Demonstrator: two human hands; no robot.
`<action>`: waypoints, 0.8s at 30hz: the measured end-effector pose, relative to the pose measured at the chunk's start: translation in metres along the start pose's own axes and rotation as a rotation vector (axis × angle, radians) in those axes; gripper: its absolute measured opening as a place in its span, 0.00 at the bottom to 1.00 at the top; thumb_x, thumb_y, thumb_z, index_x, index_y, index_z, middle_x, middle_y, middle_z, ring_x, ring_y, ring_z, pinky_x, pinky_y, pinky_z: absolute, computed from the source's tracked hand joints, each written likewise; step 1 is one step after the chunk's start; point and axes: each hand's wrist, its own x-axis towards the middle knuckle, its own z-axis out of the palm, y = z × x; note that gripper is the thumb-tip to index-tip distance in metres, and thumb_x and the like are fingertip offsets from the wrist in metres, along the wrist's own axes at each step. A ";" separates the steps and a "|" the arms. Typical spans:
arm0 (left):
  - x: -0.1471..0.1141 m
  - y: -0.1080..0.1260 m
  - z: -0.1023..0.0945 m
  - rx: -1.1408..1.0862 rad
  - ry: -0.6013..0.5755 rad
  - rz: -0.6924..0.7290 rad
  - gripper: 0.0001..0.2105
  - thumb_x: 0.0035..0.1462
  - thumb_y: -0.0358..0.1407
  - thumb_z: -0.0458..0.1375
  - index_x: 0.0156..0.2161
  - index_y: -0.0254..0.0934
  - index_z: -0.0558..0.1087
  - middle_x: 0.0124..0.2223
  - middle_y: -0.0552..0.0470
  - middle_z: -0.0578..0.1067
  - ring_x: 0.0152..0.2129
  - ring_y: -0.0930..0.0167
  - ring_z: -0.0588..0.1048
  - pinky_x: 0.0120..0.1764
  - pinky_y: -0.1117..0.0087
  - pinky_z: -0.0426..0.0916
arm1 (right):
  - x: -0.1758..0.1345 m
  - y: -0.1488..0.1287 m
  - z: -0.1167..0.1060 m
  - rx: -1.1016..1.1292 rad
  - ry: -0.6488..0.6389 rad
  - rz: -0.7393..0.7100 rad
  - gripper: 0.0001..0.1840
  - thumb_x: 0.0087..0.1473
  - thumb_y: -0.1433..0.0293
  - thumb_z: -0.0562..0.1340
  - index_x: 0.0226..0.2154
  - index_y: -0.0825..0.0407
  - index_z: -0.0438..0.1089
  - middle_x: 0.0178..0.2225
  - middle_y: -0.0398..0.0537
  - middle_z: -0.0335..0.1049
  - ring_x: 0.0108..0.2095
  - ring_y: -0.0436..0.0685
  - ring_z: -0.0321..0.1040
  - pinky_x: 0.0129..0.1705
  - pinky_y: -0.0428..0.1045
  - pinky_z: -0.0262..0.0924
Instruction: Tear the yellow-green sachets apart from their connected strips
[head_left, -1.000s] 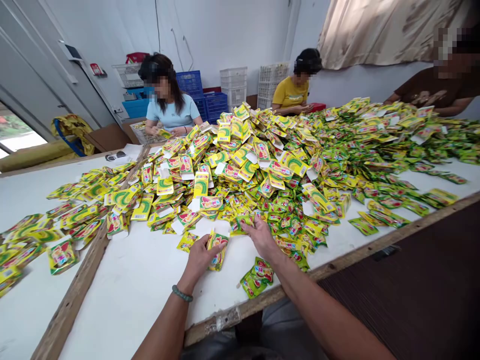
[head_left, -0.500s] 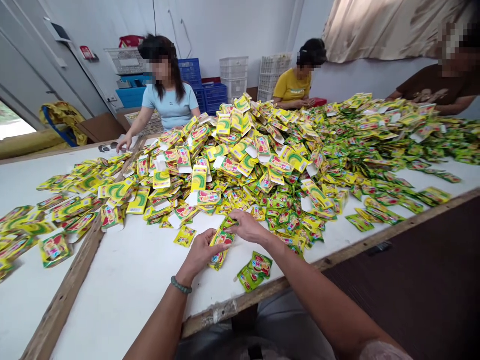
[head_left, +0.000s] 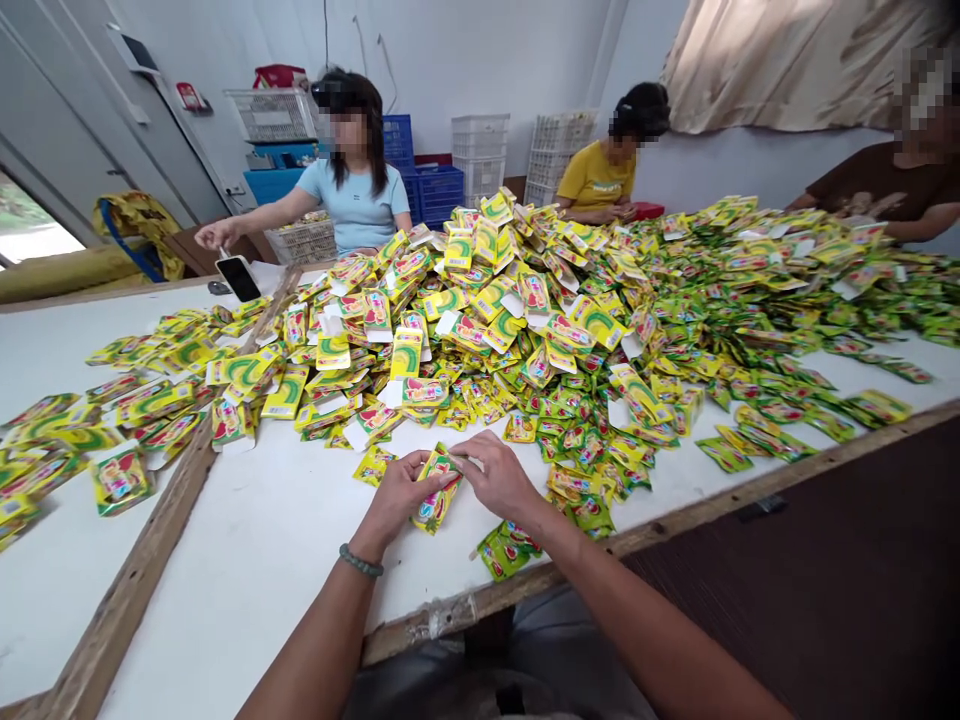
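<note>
A small yellow and green carton with a red fruit picture is held at a slant above the white tabletop. My left hand grips its side, with the thumb across the front. At the carton's upper end, my right hand has its fingers closed on the edge; whether a sachet is between them is hidden. A yellow sachet lies just behind my left hand. Green sachets rest near the table edge, partly under my right forearm.
A large heap of cartons and sachets fills the table's middle and right. A wooden strip divides the tabletop. Across the table sit several co-workers; one reaches toward a phone. Stacked crates stand behind them.
My right hand has moved to the carton's upper end, where the green sachet seen earlier no longer shows. The far-left co-worker has raised a hand from the table, and a phone now shows beneath it.
</note>
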 end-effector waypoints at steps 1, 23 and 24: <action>-0.001 0.000 0.000 0.000 -0.011 -0.005 0.16 0.42 0.37 0.67 0.36 0.34 0.71 0.30 0.53 0.77 0.23 0.74 0.73 0.28 0.75 0.65 | -0.001 -0.003 0.000 -0.004 -0.008 0.005 0.08 0.55 0.69 0.59 0.33 0.51 0.74 0.34 0.47 0.73 0.40 0.55 0.62 0.44 0.51 0.53; -0.013 0.021 -0.013 0.006 0.090 0.012 0.19 0.37 0.39 0.68 0.37 0.35 0.73 0.28 0.53 0.77 0.22 0.70 0.73 0.26 0.73 0.65 | -0.009 -0.023 0.022 0.082 0.180 -0.010 0.12 0.55 0.71 0.57 0.44 0.50 0.68 0.43 0.47 0.71 0.46 0.54 0.64 0.49 0.50 0.55; -0.018 0.028 -0.020 0.052 0.149 0.010 0.20 0.35 0.39 0.69 0.36 0.35 0.73 0.28 0.53 0.77 0.21 0.71 0.72 0.24 0.74 0.64 | -0.008 -0.017 0.017 0.058 0.203 -0.011 0.13 0.55 0.71 0.56 0.44 0.51 0.67 0.43 0.48 0.71 0.46 0.53 0.64 0.49 0.50 0.56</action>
